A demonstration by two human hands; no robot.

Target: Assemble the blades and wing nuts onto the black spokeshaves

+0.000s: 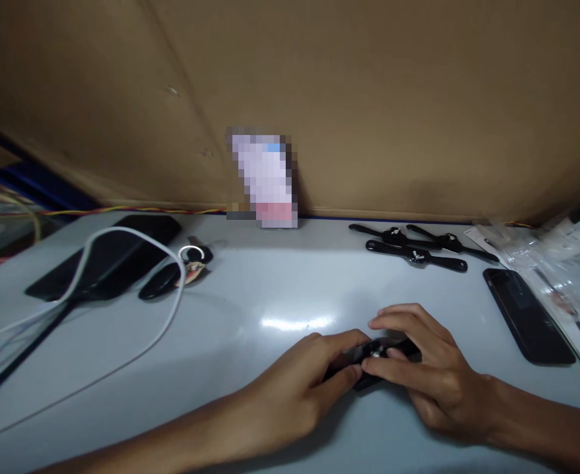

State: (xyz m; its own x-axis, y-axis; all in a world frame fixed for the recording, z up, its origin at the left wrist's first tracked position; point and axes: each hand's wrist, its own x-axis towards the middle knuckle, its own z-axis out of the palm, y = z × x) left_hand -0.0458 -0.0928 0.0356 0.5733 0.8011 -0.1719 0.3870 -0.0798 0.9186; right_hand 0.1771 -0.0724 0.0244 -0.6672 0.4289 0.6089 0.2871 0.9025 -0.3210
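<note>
Near the front of the table, a black spokeshave (377, 351) with a bright metal screw at its middle is between my hands. My left hand (314, 375) is closed around its left part, thumb and forefinger pinching near the centre. From the other side my right hand (432, 372) grips it, with a fingertip at the metal screw and the forefinger raised above it. My fingers cover most of the handles. Farther back on the right lie several similar black spokeshaves (415, 257), some overlapping.
A black smartphone (529, 316) and clear plastic packages (561, 263) are at the right. On the left are a black flat case (116, 257), a looped white cable (171, 322) and keys with a black fob (158, 283). A blurred upright card (267, 178) leans against the brown cardboard wall (393, 99).
</note>
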